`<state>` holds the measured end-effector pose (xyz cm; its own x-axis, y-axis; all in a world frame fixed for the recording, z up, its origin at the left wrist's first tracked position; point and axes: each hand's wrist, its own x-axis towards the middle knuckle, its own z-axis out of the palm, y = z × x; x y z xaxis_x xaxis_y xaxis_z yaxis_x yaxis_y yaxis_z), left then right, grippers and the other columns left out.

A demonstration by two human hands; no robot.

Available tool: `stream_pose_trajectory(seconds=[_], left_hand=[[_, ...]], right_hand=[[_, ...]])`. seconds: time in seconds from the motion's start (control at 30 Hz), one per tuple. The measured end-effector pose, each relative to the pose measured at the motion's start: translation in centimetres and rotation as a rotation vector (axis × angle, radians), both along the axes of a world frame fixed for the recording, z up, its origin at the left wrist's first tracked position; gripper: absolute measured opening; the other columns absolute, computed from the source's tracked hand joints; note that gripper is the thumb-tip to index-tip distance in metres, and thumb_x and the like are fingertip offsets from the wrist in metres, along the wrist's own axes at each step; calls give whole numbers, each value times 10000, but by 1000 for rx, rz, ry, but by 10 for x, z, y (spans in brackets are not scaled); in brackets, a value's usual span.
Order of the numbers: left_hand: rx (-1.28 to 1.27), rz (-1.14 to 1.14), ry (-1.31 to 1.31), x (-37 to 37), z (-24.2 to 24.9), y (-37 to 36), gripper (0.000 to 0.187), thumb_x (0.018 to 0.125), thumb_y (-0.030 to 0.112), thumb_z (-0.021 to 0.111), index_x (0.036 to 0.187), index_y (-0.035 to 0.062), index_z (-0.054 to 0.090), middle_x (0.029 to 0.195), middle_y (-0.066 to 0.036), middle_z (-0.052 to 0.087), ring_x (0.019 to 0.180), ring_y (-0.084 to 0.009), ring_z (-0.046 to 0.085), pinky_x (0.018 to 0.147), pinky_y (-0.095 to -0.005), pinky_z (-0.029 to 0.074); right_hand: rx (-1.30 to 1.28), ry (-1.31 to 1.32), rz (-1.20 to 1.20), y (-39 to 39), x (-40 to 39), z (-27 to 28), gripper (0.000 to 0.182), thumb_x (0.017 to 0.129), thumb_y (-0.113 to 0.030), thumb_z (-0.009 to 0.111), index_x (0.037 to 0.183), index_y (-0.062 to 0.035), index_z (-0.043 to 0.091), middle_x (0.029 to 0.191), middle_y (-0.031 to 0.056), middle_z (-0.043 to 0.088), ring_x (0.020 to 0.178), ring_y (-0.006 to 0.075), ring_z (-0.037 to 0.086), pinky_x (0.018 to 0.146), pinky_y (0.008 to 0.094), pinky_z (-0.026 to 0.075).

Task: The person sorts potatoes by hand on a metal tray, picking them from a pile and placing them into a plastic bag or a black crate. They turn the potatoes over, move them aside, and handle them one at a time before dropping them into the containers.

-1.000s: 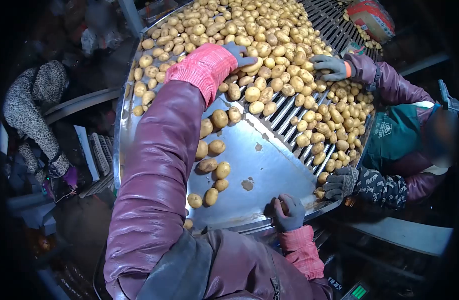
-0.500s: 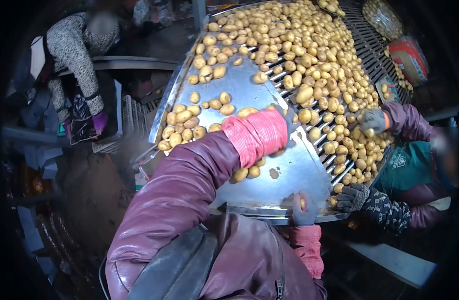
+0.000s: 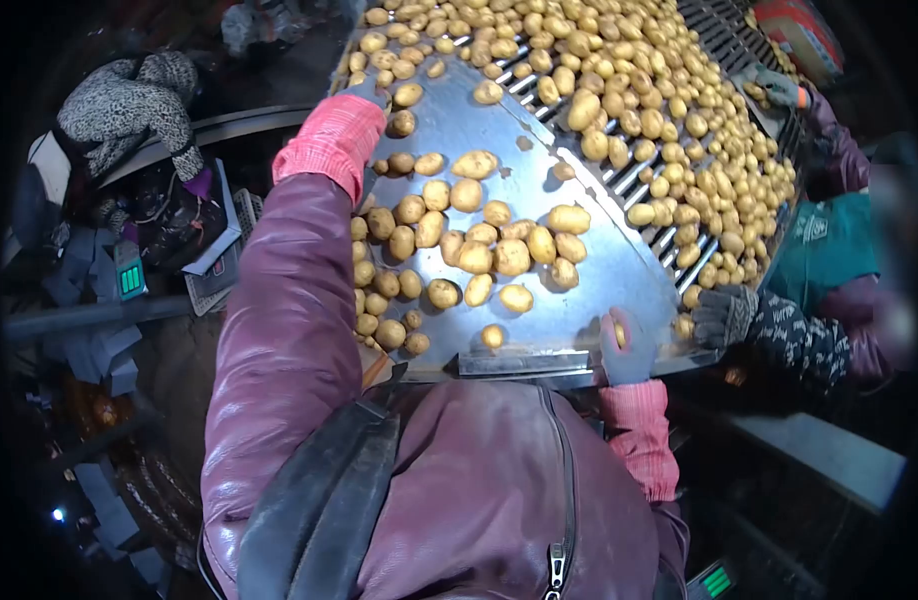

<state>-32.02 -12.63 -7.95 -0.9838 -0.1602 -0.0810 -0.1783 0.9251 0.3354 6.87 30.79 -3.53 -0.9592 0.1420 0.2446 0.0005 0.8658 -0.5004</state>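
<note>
My left hand [image 3: 370,91], in a grey glove with a pink sleeve cuff behind it, is stretched to the far left edge of the metal sorting table [image 3: 624,275]. It is at potatoes there, and its fingers are mostly hidden. Close to the table's front edge, my right hand [image 3: 629,350], gloved in grey too, is closed around a small potato [image 3: 620,334], of which a yellowish bit shows. Between my hands, loose potatoes [image 3: 511,257] lie spread over the metal sheet, thickest toward the left.
A large heap of potatoes [image 3: 629,75] covers the slatted rollers [image 3: 634,185] behind the sheet. On the right a co-worker's dark gloved hand [image 3: 724,315] rests near the table corner; their other hand [image 3: 779,88] holds a potato farther back. Another person in a patterned top [image 3: 129,110] bends over at left.
My left hand has swung from the table's middle to its far left edge. More potatoes now show across the sheet's middle. My right hand keeps its potato, and the co-worker's far hand has moved back.
</note>
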Motion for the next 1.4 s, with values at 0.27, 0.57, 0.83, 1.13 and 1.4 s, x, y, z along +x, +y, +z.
stream_pose_trajectory(seconds=[0.27,0.57,0.83,1.13,1.4], left_hand=[[117,-247,-111,83,79,70,545,829,366,689,1300,146,526,1261,-188,592,1180,-375,557,982,-415,447],[1588,126,-292,112,57,53,287,779,286,697,1025,152,634,896,-76,658,744,-211,656,595,-398,576],[-282,-621,55,110,52,141,445,828,392,691,1171,122,605,1002,-138,685,849,-266,663,738,-391,541],[-53,-820,-232,132,118,200,637,749,453,759,1283,150,589,1144,-157,666,1041,-301,641,873,-408,504],[-20,-1269,-673,145,100,278,767,578,537,842,1197,129,643,1138,-118,674,1071,-290,625,903,-412,479]], right_hand=[[-21,-11,1,-4,3,8,146,822,-150,680,946,-73,668,919,115,672,848,316,638,763,400,512],[-83,-32,47,-2,2,9,153,827,-169,675,950,-78,670,914,113,668,841,309,642,751,396,514],[-148,-3,76,2,3,12,160,830,-174,672,951,-69,670,901,113,668,840,311,642,750,396,513],[-125,10,52,3,5,9,142,832,-155,664,951,-79,672,909,114,670,861,313,644,755,391,514],[-118,55,31,4,5,9,144,833,-149,656,960,-81,662,918,113,668,872,319,641,763,400,516]])
